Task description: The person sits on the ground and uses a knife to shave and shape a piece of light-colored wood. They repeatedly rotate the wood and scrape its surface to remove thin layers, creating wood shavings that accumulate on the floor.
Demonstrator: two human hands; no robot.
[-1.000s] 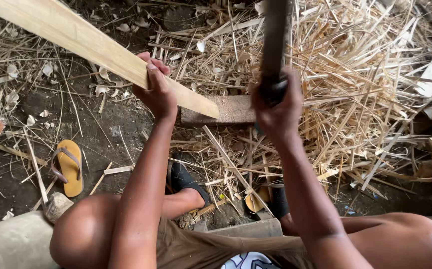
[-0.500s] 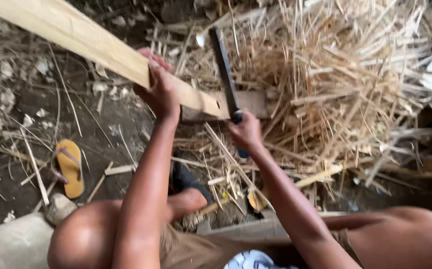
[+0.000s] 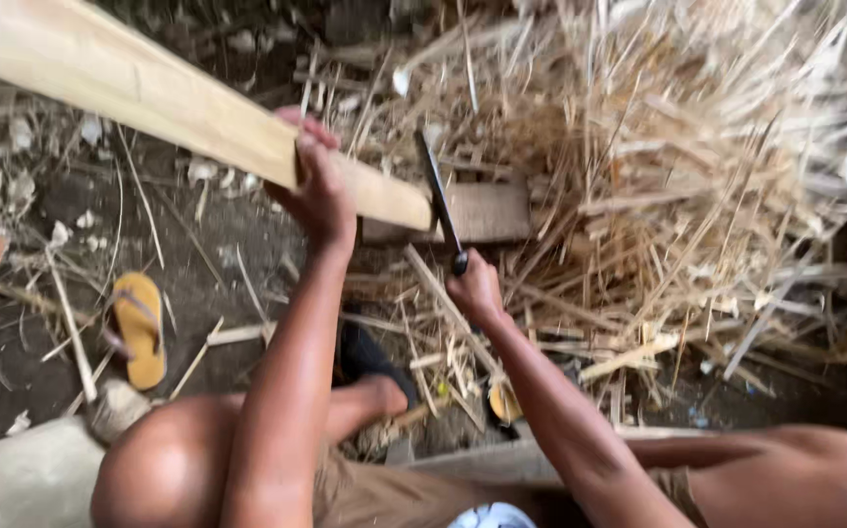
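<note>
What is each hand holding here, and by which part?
The left hand grips a pale wooden plank near its lower end, fingers wrapped over the top edge. The right hand holds a dark blade by its handle, at the bottom end.

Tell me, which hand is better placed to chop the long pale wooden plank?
Probably the right hand: it grips the dark-bladed knife beside the long pale wooden plank's end. The left hand holds that plank.

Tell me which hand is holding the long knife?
The right hand grips the dark blade by its handle. The left hand instead clasps the pale wooden plank resting on the block.
</note>
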